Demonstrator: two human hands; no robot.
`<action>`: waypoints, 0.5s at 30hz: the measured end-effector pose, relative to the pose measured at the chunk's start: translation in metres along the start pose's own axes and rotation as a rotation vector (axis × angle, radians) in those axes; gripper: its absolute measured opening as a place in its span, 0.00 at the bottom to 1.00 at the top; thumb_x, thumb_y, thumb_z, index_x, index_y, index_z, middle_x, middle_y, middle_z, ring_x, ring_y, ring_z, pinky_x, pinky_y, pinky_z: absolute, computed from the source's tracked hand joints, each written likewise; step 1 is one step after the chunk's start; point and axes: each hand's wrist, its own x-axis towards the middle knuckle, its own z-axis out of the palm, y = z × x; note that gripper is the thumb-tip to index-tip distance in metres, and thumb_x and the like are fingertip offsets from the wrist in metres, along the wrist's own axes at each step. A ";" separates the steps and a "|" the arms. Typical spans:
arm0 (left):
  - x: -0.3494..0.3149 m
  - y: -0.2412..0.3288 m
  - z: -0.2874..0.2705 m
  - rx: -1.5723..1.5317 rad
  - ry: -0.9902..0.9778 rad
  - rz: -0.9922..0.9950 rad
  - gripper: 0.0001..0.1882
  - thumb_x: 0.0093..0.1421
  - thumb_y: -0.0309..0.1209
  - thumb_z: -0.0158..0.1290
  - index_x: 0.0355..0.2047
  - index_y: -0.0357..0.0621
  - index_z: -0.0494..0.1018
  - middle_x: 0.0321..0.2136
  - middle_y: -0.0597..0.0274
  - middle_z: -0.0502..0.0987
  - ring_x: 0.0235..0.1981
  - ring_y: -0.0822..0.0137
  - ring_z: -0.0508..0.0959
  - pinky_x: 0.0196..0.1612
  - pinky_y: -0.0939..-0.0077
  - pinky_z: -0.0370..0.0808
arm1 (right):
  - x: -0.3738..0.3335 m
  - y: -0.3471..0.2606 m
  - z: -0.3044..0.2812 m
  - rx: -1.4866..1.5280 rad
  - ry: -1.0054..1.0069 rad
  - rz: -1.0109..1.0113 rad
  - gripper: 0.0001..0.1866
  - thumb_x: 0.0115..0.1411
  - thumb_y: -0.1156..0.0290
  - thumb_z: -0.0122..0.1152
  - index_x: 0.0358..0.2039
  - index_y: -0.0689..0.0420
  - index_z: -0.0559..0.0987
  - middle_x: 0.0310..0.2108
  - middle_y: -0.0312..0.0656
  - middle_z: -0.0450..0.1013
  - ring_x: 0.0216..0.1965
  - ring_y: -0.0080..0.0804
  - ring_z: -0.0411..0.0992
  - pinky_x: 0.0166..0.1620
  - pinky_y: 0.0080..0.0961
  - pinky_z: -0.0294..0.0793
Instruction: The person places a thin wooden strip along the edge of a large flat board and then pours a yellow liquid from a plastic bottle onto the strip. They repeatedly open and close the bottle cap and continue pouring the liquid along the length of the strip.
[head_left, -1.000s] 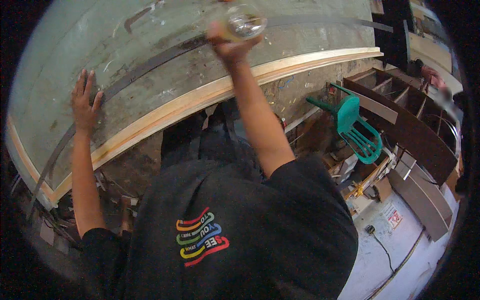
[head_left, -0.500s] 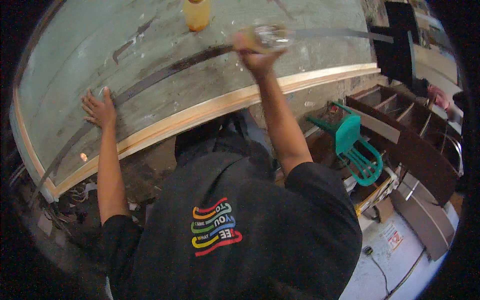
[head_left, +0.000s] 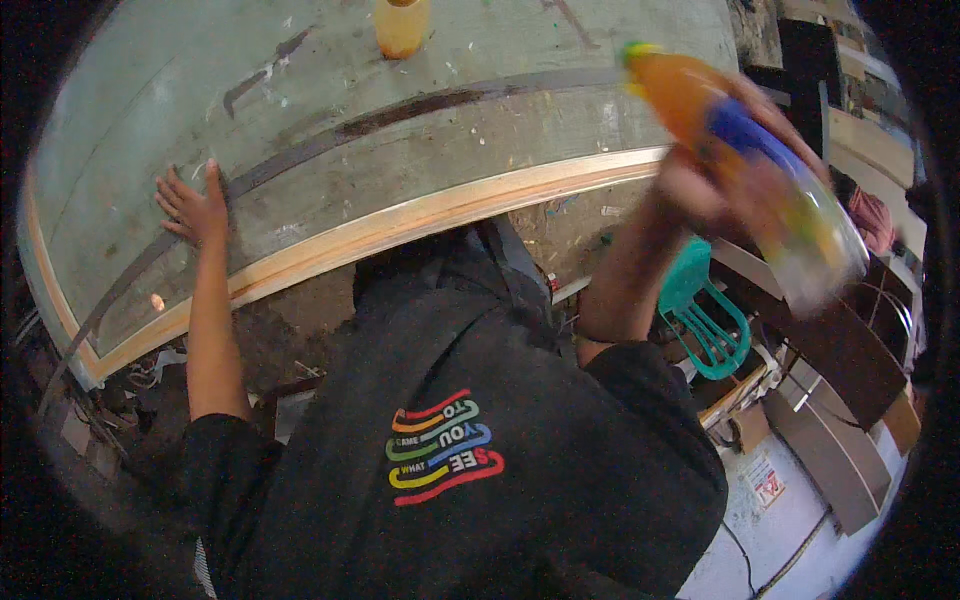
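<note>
My right hand [head_left: 690,187] is raised over the right side of the greenish tabletop [head_left: 350,35], wrapped round a plastic bottle [head_left: 668,88]. Orange liquid fills the bottle's upper part, its label is blue, and a yellow-green cap points up and to the left. Its lower end is clear and blurred by motion. On the left, my left hand [head_left: 200,208] lies with fingers spread on the tabletop beside a long, dark flat strip [head_left: 285,168]. That strip runs across the surface, with a darker brown, wet-looking stretch in its middle.
A yellowish plastic container [head_left: 402,32] stands at the table's far side. Pale wood edging [head_left: 450,205] runs along the near edge. A green plastic chair [head_left: 695,310] and dark wooden furniture pieces [head_left: 840,345] are at the right. A cable [head_left: 795,555] lies at lower right.
My right hand has moved right and up toward the camera with the bottle, away from the strip, and the bottle's cap now points up-left. My left hand has stayed nearly in place.
</note>
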 end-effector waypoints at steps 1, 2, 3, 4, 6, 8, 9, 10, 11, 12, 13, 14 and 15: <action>0.000 -0.001 0.002 -0.038 0.035 0.038 0.49 0.57 0.71 0.47 0.70 0.55 0.54 0.73 0.53 0.49 0.75 0.48 0.44 0.69 0.30 0.39 | -0.022 0.015 0.020 -0.020 0.006 0.084 0.29 0.61 0.46 0.61 0.43 0.63 0.73 0.36 0.52 0.78 0.37 0.44 0.79 0.47 0.41 0.80; 0.000 -0.002 0.003 -0.043 0.042 0.038 0.49 0.57 0.71 0.47 0.70 0.55 0.54 0.73 0.53 0.49 0.74 0.48 0.44 0.68 0.30 0.39 | -0.043 0.029 0.038 0.027 -0.058 0.028 0.31 0.61 0.45 0.60 0.45 0.65 0.71 0.37 0.53 0.77 0.38 0.44 0.79 0.46 0.40 0.81; -0.001 -0.004 0.003 -0.045 0.061 0.050 0.49 0.57 0.71 0.48 0.70 0.55 0.54 0.73 0.53 0.49 0.74 0.48 0.44 0.68 0.29 0.39 | -0.067 0.039 0.047 0.105 -0.132 0.037 0.29 0.60 0.51 0.63 0.48 0.64 0.68 0.37 0.53 0.77 0.38 0.42 0.79 0.47 0.41 0.80; -0.001 -0.006 0.003 -0.025 0.046 0.035 0.49 0.57 0.71 0.48 0.70 0.55 0.54 0.73 0.53 0.49 0.74 0.48 0.44 0.68 0.29 0.39 | -0.090 0.047 0.055 0.083 -0.139 0.116 0.29 0.60 0.57 0.66 0.51 0.63 0.65 0.37 0.53 0.77 0.39 0.41 0.79 0.48 0.42 0.80; -0.001 -0.007 0.003 -0.011 0.050 0.061 0.49 0.57 0.71 0.48 0.70 0.56 0.54 0.73 0.53 0.49 0.74 0.48 0.44 0.68 0.29 0.39 | -0.120 0.066 0.062 0.090 -0.176 0.215 0.28 0.58 0.67 0.68 0.52 0.62 0.63 0.37 0.52 0.77 0.39 0.39 0.79 0.49 0.41 0.80; -0.001 -0.008 0.003 -0.007 0.029 0.047 0.49 0.57 0.71 0.48 0.70 0.57 0.55 0.73 0.53 0.49 0.74 0.48 0.44 0.68 0.31 0.39 | -0.137 0.081 0.065 0.164 -0.133 0.278 0.25 0.57 0.73 0.66 0.51 0.62 0.64 0.36 0.50 0.77 0.38 0.38 0.79 0.48 0.40 0.79; -0.001 -0.007 0.003 -0.021 0.033 0.039 0.49 0.57 0.71 0.48 0.70 0.58 0.55 0.73 0.53 0.50 0.74 0.48 0.44 0.68 0.31 0.39 | -0.139 0.086 0.063 0.109 -0.089 0.377 0.25 0.57 0.73 0.66 0.51 0.62 0.64 0.35 0.50 0.77 0.38 0.37 0.79 0.48 0.40 0.79; -0.001 -0.007 0.003 -0.032 0.023 0.030 0.49 0.57 0.71 0.48 0.70 0.58 0.55 0.73 0.53 0.50 0.74 0.48 0.45 0.69 0.32 0.39 | -0.139 0.089 0.062 0.092 -0.038 0.422 0.25 0.57 0.73 0.65 0.51 0.62 0.64 0.35 0.50 0.77 0.37 0.37 0.79 0.48 0.39 0.79; -0.001 -0.007 0.003 -0.041 0.011 0.021 0.49 0.57 0.71 0.48 0.70 0.58 0.55 0.73 0.53 0.50 0.74 0.48 0.45 0.69 0.32 0.39 | -0.138 0.092 0.061 0.058 0.026 0.504 0.25 0.57 0.73 0.64 0.50 0.62 0.64 0.34 0.49 0.77 0.37 0.36 0.78 0.48 0.38 0.79; -0.002 -0.007 0.002 -0.045 0.024 0.040 0.49 0.57 0.71 0.48 0.70 0.58 0.55 0.73 0.53 0.50 0.74 0.48 0.45 0.69 0.33 0.39 | -0.136 0.093 0.059 0.054 0.004 0.488 0.24 0.55 0.71 0.65 0.49 0.62 0.65 0.33 0.48 0.78 0.36 0.35 0.78 0.46 0.37 0.78; -0.003 -0.008 0.001 -0.048 0.009 0.025 0.49 0.57 0.71 0.48 0.70 0.58 0.55 0.73 0.53 0.50 0.74 0.48 0.45 0.69 0.33 0.39 | -0.136 0.095 0.059 0.055 -0.051 0.451 0.24 0.55 0.71 0.65 0.48 0.62 0.65 0.33 0.48 0.78 0.36 0.35 0.78 0.46 0.37 0.78; -0.002 -0.008 0.001 -0.051 0.023 0.039 0.49 0.57 0.72 0.48 0.70 0.58 0.55 0.73 0.53 0.50 0.74 0.48 0.45 0.69 0.33 0.39 | -0.136 0.096 0.058 0.058 -0.104 0.411 0.23 0.55 0.70 0.65 0.47 0.62 0.66 0.33 0.48 0.78 0.36 0.35 0.77 0.46 0.36 0.78; -0.002 -0.008 0.002 -0.066 0.042 0.061 0.49 0.57 0.72 0.48 0.70 0.58 0.54 0.73 0.53 0.49 0.74 0.48 0.46 0.69 0.34 0.39 | -0.139 0.099 0.058 0.057 -0.174 0.349 0.23 0.55 0.70 0.65 0.47 0.62 0.66 0.33 0.48 0.78 0.36 0.35 0.77 0.46 0.36 0.78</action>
